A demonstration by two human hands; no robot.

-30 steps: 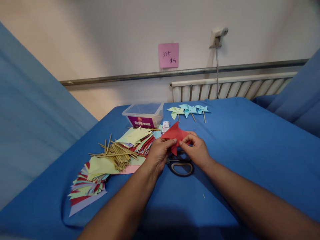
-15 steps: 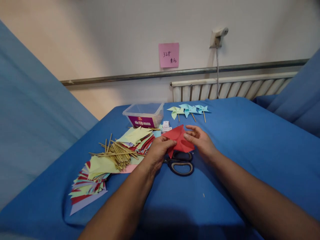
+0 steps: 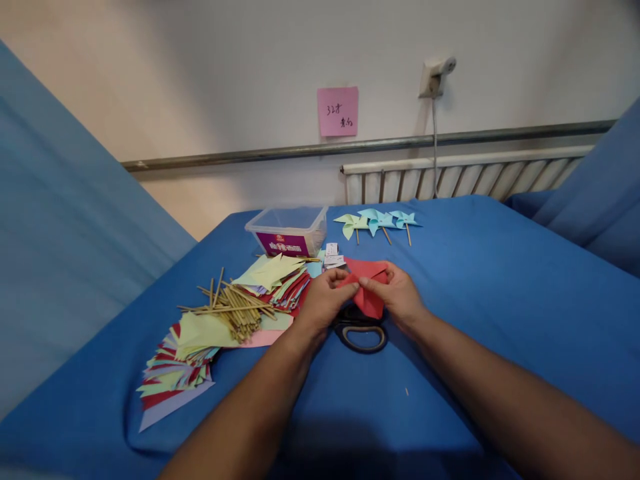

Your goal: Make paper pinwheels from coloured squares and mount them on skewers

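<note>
A red paper pinwheel (image 3: 369,272), its points folded toward the centre, is held above the table between both hands. My left hand (image 3: 323,300) pinches its left side, thumb near the middle of the paper. From the right, my right hand (image 3: 403,297) grips it with the thumb pressed close to the left thumb. Black-handled scissors (image 3: 361,339) lie just below the paper, their blades hidden by my left hand. Left of the hands are a stack of coloured paper (image 3: 273,272) and a pile of thin wooden sticks (image 3: 243,310).
More cut paper (image 3: 177,373) is fanned out at the front left. A clear plastic box (image 3: 287,233) and small white boxes (image 3: 332,255) stand behind the stack. Three finished pinwheels (image 3: 377,221) lie at the back. A radiator (image 3: 465,177) runs along the wall.
My right hand has moved in and taken hold of the red paper, which has turned and folded inward. Both thumbs are now close together at its middle.
</note>
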